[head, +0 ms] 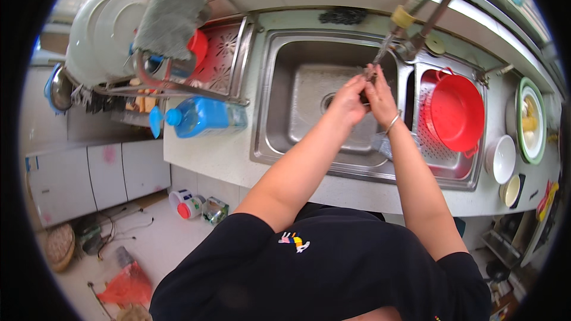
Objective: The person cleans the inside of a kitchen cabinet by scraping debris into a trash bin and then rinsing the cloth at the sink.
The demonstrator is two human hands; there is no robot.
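Note:
Over the right side of the steel sink basin (308,93), my left hand (349,101) and my right hand (380,98) are brought together under running water. Between their fingertips is a small brownish item (370,72), blurred and mostly covered, so its kind is unclear. The stream (382,49) falls onto it from the faucet (403,15), which has a yellow collar. A bracelet circles my right wrist. Below that wrist, a crumpled clear plastic piece (384,146) rests at the basin's near right edge, partly hidden by my forearm.
A red colander (457,111) stands in the smaller right basin. White bowl (500,159), cream cup (509,191) and green-rimmed basin (524,120) are farther right. At left are a blue bottle (200,117) and a dish rack (178,87) with plates and a grey cloth (169,20).

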